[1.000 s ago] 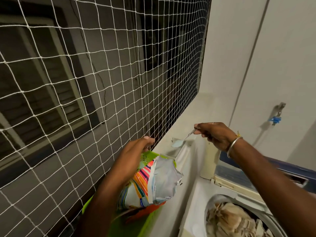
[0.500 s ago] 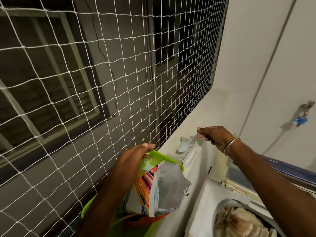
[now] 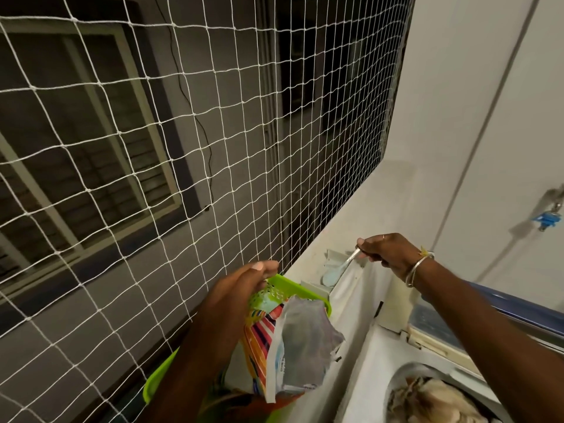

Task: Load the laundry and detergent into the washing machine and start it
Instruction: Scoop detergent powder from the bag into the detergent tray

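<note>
**Detergent pouch (image 3: 302,340) in a green basket (image 3: 291,283), spoon (image 3: 338,268) held up, washing machine (image 3: 375,355) loaded**

Left of the green basket and rising far above it, a white net (image 3: 183,178) of knotted squares covers an opening. Through it shows a dark building wall with a framed window (image 3: 91,141).

The left hand (image 3: 241,288) reaches over the basket's near left side and curls over the top of the pouch, thumb lying by the basket's far rim. Its fingers are hidden behind the back of the hand, so whether it grips the pouch or the rim cannot be told.

The pouch stands upright inside the basket, striped in orange, red and blue. Its torn silver flap hangs open toward the basket's right side.

Just beyond the basket's far right corner, the spoon tilts bowl-down over a pale ledge (image 3: 351,212), its bowl showing pale blue. The right hand (image 3: 387,250), up and to the right of the basket, pinches the spoon's handle between thumb and fingers. A metal bangle (image 3: 415,270) circles the wrist.

Right of the basket and lower, the white washing machine's round opening holds crumpled beige laundry (image 3: 433,401). Its blue lid (image 3: 518,309) stands open further right of the basket. Far right and above the basket, a tap (image 3: 549,215) with a blue fitting juts from the pale wall.
</note>
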A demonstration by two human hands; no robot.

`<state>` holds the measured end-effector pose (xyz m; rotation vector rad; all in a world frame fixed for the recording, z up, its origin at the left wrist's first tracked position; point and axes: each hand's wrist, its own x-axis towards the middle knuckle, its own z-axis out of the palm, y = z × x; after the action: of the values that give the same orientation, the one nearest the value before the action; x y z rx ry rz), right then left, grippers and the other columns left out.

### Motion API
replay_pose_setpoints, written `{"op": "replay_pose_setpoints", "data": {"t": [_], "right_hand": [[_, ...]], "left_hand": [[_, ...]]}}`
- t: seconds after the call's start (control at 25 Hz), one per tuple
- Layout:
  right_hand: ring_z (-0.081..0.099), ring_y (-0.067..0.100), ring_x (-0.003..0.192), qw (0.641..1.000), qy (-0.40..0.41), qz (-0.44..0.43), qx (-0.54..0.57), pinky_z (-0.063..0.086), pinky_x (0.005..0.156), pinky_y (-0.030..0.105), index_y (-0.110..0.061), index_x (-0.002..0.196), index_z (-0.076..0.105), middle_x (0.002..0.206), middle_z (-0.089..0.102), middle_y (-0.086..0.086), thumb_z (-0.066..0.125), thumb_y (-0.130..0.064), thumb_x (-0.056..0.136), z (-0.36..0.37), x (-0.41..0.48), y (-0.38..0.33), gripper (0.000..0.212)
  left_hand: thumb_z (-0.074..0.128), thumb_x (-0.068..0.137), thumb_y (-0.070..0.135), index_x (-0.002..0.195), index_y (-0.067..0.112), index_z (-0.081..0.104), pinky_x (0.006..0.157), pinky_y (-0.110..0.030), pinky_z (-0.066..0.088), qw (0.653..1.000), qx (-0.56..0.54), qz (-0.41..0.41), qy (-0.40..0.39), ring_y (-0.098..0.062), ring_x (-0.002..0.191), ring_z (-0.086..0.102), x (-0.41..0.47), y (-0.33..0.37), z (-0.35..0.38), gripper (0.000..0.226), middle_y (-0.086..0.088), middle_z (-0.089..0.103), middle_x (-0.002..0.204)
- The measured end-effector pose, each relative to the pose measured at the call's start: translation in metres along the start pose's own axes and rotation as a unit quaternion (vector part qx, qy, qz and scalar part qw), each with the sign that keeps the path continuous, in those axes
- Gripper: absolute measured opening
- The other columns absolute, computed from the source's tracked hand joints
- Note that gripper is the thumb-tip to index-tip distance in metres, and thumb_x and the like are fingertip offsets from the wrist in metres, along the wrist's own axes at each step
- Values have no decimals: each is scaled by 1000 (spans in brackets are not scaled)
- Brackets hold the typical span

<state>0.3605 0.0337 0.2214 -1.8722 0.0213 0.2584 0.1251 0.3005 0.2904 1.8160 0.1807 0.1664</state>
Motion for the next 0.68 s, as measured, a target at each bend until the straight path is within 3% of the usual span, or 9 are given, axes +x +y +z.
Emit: {"op": "replay_pose_setpoints", "data": {"t": [0.12,0.24,0.44,0.6,0.68], "right_hand": [[56,15,68,1000,-8,-22,-15,36,60,27,-5,88,77,69,70,-2,72,-25,88,-5,-1,2,21],[56,14,70,999,-24,-35,-31,37,59,25,-11,87,76,82,73,6,68,-21,91,-7,-3,-1,14],[56,12,68,996,-16,-76,-45,41,46,8,-2,91,71,83,70,14,61,-5,94,-12,-4,-3,11],[63,22,77,988,-20,-132,-78,49,65,25,-7,83,72,87,72,22,63,-3,93,-21,4,-1,14],[64,22,78,983,-12,-156,-97,49,67,27,-10,80,71,85,73,20,63,-3,93,-24,6,-1,17]], "left_hand": [[39,103,38,103,43,72,80,-16,49,1000,-14,-2,-1,4,102,65,-1,2,1,33,19,71,109],[38,92,48,104,45,72,91,-27,50,1000,-22,-2,-7,0,108,64,-3,1,2,37,16,71,113],[34,87,51,103,47,71,99,-31,48,1000,-27,0,-9,-2,111,63,-4,3,7,41,18,71,113],[32,89,51,106,45,71,104,-35,47,1000,-4,-1,-4,-2,112,63,-6,-2,9,44,16,69,117],[32,90,51,108,44,71,106,-38,45,1000,-6,2,-2,-4,115,62,-8,-3,10,44,15,68,119]]}}
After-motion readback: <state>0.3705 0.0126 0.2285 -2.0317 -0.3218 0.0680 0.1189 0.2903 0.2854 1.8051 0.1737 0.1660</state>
